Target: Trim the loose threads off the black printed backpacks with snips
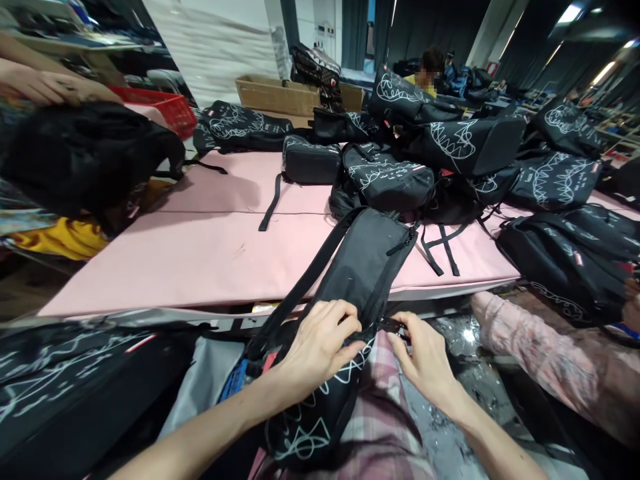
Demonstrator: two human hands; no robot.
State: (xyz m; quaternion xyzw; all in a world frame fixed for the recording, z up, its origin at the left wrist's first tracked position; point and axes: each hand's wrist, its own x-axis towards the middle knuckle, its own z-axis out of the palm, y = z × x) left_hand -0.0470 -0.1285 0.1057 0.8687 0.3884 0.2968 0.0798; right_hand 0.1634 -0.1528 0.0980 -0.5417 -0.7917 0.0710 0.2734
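A black backpack [363,257] with white scribbled drawings lies across my lap, its far end resting on the pink table edge. My left hand [325,340] bends its fingers over the pack's near side edge and grips it there. To the right, my right hand [425,353] pinches a short black strap [393,325] at the pack's side; whether a buckle is on it I cannot make out. A wide black shoulder strap [305,287] runs along the left of the pack. Under it shows plaid cloth [385,400] on my lap.
Several similar black backpacks are piled on the pink table [210,253]. Another patterned pack [75,393] lies at my near left. A person's hands [60,83] hold a black bag [90,153] by a red crate [165,107]. At right is another person's sleeve [545,353].
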